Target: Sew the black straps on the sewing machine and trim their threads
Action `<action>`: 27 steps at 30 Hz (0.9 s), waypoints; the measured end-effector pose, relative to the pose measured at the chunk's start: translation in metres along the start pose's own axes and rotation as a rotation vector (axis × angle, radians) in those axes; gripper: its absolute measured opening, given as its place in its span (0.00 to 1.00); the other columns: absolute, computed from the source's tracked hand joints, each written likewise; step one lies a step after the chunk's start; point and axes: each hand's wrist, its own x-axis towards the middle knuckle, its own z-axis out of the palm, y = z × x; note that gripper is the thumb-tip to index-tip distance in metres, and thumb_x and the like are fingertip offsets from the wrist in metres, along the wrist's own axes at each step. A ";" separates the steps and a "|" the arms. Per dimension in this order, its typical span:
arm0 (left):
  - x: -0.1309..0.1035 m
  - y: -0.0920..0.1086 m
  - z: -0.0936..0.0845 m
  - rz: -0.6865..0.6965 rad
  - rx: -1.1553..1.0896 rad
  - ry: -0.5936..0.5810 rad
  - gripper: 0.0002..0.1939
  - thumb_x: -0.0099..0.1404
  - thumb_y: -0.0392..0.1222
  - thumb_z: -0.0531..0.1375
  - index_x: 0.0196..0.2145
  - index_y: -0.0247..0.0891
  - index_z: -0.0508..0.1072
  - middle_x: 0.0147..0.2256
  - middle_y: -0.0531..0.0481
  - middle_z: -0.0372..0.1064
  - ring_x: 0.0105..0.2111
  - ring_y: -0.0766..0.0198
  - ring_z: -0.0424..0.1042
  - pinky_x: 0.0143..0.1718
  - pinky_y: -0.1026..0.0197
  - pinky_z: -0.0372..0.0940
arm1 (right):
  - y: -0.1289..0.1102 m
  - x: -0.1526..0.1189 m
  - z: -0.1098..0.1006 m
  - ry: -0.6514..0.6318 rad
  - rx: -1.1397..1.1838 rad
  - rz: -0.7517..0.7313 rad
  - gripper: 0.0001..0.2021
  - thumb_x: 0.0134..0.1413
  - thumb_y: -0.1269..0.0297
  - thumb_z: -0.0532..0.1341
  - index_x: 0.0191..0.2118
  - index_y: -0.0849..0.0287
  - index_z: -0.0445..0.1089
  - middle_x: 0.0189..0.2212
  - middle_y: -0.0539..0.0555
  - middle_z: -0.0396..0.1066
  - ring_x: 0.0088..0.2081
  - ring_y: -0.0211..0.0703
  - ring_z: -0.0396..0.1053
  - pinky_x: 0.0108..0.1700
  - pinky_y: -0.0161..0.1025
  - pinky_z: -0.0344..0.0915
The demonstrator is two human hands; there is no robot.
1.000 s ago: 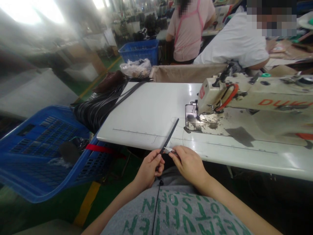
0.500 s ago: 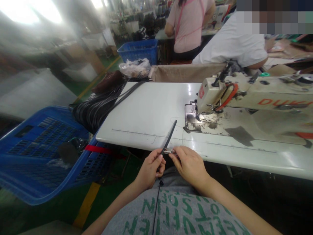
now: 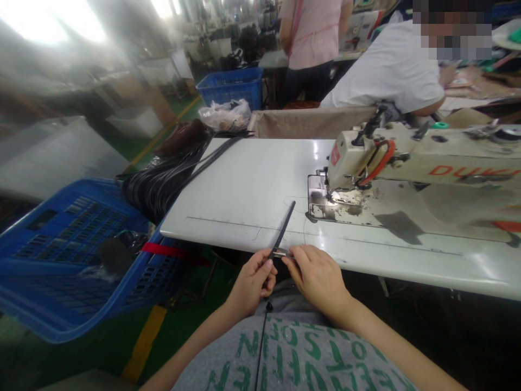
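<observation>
My left hand (image 3: 251,279) is closed round a narrow black strap (image 3: 286,224), whose far end lies on the white table top (image 3: 244,184). Pinched in the fingers of my right hand (image 3: 319,277) is a small metal cutting tool that looks like thread snips (image 3: 281,253). Its tip meets the strap just above my left fingers; whether the blades are apart is too small to tell. Loose thread curls on the table between the strap and the sewing machine (image 3: 378,157), which stands to the right.
A bundle of black straps (image 3: 163,182) hangs over the table's left edge. Below it is a blue plastic basket (image 3: 61,326) with a red strip (image 3: 165,248) on its rim. Behind the table sit a plastic bag (image 3: 226,115) and another blue basket (image 3: 232,87). Two people work beyond.
The metal tool shows more of its length beside the strap, and both hands stay almost in place. In the background, the person in pink has shifted slightly.
</observation>
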 end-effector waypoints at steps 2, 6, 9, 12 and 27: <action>0.000 -0.001 0.000 0.003 0.008 -0.002 0.24 0.62 0.56 0.66 0.49 0.37 0.71 0.32 0.53 0.65 0.20 0.75 0.59 0.16 0.71 0.44 | 0.000 0.000 0.000 0.001 -0.025 -0.011 0.16 0.74 0.58 0.51 0.39 0.58 0.70 0.30 0.55 0.71 0.34 0.47 0.67 0.39 0.42 0.58; 0.001 -0.006 -0.003 0.014 0.004 0.000 0.23 0.65 0.57 0.64 0.47 0.35 0.72 0.30 0.53 0.65 0.20 0.74 0.60 0.17 0.70 0.44 | 0.000 -0.001 0.002 -0.011 -0.014 0.000 0.16 0.74 0.57 0.51 0.39 0.58 0.70 0.30 0.55 0.71 0.34 0.47 0.68 0.39 0.43 0.58; 0.001 -0.008 -0.003 0.010 -0.024 -0.008 0.22 0.65 0.57 0.63 0.42 0.34 0.72 0.26 0.53 0.64 0.19 0.74 0.57 0.17 0.70 0.43 | 0.003 -0.002 0.007 -0.064 0.211 0.113 0.16 0.73 0.55 0.51 0.38 0.57 0.69 0.31 0.54 0.72 0.34 0.46 0.68 0.38 0.41 0.60; 0.001 -0.006 -0.001 0.000 -0.073 -0.020 0.20 0.66 0.56 0.64 0.38 0.33 0.71 0.24 0.54 0.63 0.17 0.75 0.54 0.16 0.69 0.42 | 0.006 -0.001 0.013 -0.183 0.586 0.261 0.18 0.72 0.51 0.50 0.34 0.55 0.66 0.28 0.50 0.69 0.30 0.43 0.67 0.34 0.38 0.61; 0.000 0.000 0.002 -0.002 -0.077 -0.002 0.22 0.62 0.56 0.67 0.41 0.33 0.73 0.28 0.53 0.65 0.18 0.76 0.56 0.16 0.71 0.42 | 0.004 -0.002 0.007 -0.076 0.288 0.157 0.14 0.72 0.55 0.52 0.38 0.56 0.69 0.30 0.53 0.73 0.32 0.45 0.69 0.35 0.39 0.58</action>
